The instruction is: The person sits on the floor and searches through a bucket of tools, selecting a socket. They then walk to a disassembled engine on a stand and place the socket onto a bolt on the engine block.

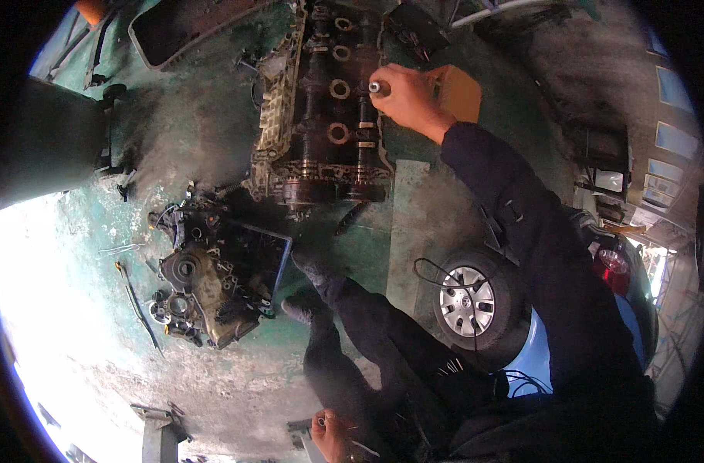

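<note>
Over the right side of an engine cylinder head [339, 112], my right hand [410, 96] is closed in a fist. Out of it points the round silver end of a metal tool [376, 87]; the fingers hide the rest. That end is above the right camshaft [365, 116], and I cannot tell whether they touch. A second camshaft [309, 116] runs along the left side, with a row of round openings between the two. Low in view, near my leg, my left hand [330, 438] is closed around a small round-ended piece, too small to name.
A partly dismantled engine part [205, 285] lies on the green floor left of my feet. Beside it is a long thin bar [138, 305]. A wheel [468, 301] of a blue car stands right of my legs. A cardboard box [460, 94] sits behind my right hand.
</note>
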